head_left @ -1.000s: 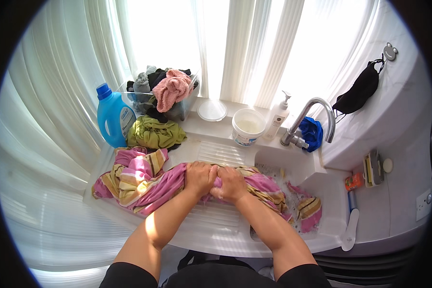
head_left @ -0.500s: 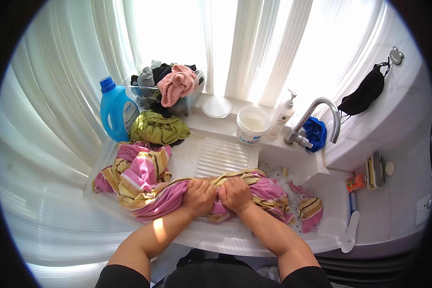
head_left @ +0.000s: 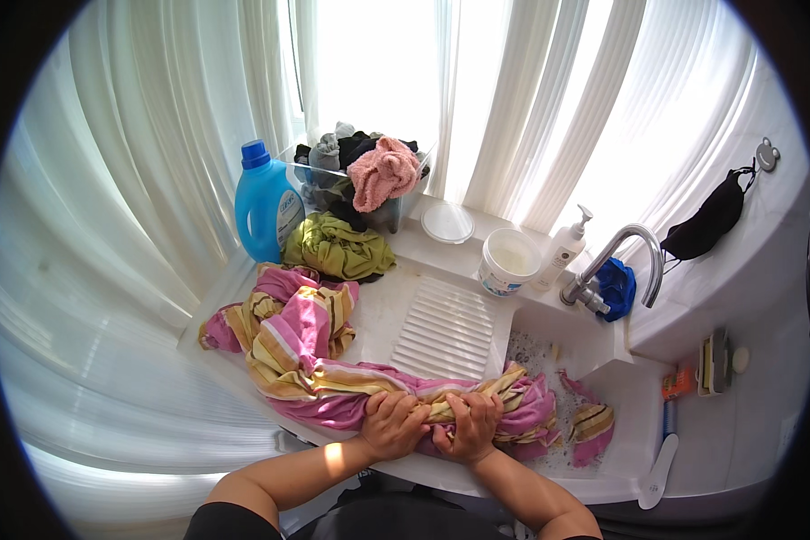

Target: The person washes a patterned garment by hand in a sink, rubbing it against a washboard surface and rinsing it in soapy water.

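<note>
A long pink cloth with yellow and dark stripes (head_left: 301, 333) lies across the white laundry sink (head_left: 396, 297). Its left part is bunched on the flat counter, and its right end hangs into the soapy water (head_left: 540, 360) of the basin. My left hand (head_left: 394, 425) is closed around the twisted middle of the cloth, below the ribbed washboard (head_left: 445, 331). Close beside it on the right, my right hand (head_left: 470, 423) also grips the cloth, its fingers wrapped over the top. A loose corner of striped cloth (head_left: 592, 432) rests in the water.
Behind stand a blue detergent bottle (head_left: 265, 211), a green garment (head_left: 340, 250), a clear bin of clothes (head_left: 396, 216), a round lid (head_left: 447, 222), a white tub (head_left: 508, 263), a pump bottle (head_left: 562, 247) and the faucet (head_left: 594, 279). A brush (head_left: 660, 472) lies on the right rim.
The view has shifted, so the sink sits farther right and lower. My hands have come closer to the sink's front edge with the cloth, and its middle section looks more tightly twisted.
</note>
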A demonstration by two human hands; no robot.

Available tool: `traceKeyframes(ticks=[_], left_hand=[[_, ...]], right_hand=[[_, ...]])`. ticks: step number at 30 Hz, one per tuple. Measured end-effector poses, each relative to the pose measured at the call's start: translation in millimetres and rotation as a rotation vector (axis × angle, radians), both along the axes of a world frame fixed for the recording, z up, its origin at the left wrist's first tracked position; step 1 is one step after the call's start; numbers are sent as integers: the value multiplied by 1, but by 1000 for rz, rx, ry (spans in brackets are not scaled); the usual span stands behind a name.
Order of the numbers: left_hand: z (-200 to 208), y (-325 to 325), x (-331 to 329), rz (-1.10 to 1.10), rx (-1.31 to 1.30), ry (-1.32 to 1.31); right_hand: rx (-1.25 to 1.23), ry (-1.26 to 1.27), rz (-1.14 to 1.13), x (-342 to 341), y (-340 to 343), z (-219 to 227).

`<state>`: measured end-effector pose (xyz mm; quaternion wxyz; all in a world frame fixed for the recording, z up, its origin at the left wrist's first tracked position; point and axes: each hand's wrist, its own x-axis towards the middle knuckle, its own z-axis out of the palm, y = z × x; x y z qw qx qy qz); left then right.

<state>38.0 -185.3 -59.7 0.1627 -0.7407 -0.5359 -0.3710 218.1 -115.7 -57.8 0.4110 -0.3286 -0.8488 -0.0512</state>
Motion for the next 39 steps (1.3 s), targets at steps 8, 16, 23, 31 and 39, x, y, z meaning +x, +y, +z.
traceKeyframes(ticks=[8,16,23,31,39], left_hand=[[13,174,-17,282,-582,-12],[43,26,-3,-96,-157,80],[1,164,-22,310,-276,-198],[48,80,-16,-181,-533,-7],[3,116,1,129,-364,-106]], right_hand=[[-707,-257,-252,-43,137,15],[-276,-229,318,29,3,8],[-869,-204,26,-38,128,21],[-409,92,242,9,46,12],[-574,-85,-92,-28,78,-5]])
